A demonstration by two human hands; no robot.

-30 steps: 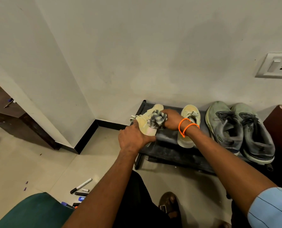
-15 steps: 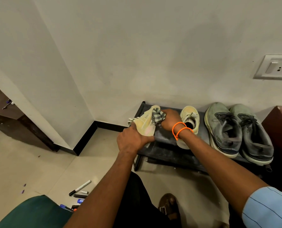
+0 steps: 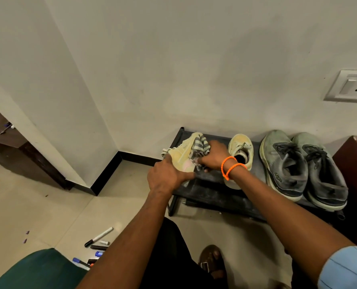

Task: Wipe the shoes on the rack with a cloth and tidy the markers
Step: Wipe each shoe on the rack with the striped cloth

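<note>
Gripping the pale yellow shoe (image 3: 182,154) at the left end of the black rack (image 3: 212,189), the left hand (image 3: 166,177) has its thumb up along the shoe's near side and its fingers (image 3: 187,176) wrapped round the heel end, and the shoe sits tilted onto its side. Over to the right hand (image 3: 213,156), orange bands on the wrist: it bunches the grey checked cloth (image 3: 199,147) tight in curled fingers and presses it against the shoe's upper, right by the toe. Beside that hand the matching yellow shoe (image 3: 241,151) stands flat on the rack, toe to the wall. Further right, the two grey-green shoes (image 3: 302,167) sit side by side, touching, dark laces on show. Down on the tiled floor at lower left, the markers (image 3: 97,246) lie scattered, a white-barrelled one with a black cap furthest out, the others clustered against a green cushion's (image 3: 36,270) edge. A sandalled foot (image 3: 212,260) shows at the bottom.
</note>
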